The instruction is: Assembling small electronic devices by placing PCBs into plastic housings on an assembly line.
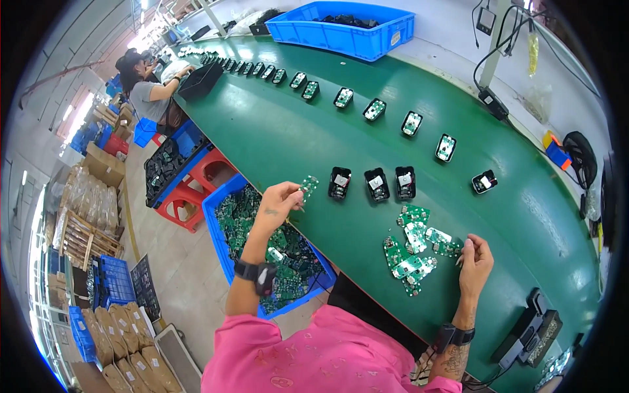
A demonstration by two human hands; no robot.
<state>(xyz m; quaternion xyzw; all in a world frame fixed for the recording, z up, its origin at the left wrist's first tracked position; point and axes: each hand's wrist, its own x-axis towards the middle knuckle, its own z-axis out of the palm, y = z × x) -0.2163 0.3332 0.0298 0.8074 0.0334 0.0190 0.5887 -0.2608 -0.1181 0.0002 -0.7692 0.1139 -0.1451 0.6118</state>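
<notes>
My left hand (280,204) is over the table's near edge, pinching a small green circuit board (308,188) between thumb and fingers. My right hand (476,263) is at the right side of a loose pile of green circuit boards (407,265), its fingertips closed at the end of one board (447,247). Beyond the pile, three black plastic housings stand in a row: a left one (339,183), a middle one (377,185) and a right one (405,183). Each has a pale part inside at its far end.
A blue bin (219,216) full of circuit boards stands below the table edge at left. A curved line of black housings with boards (412,123) runs along the green table (275,141). A blue crate (334,33) sits behind; a black fixture (524,331) lies right. A co-worker (147,92) sits far left.
</notes>
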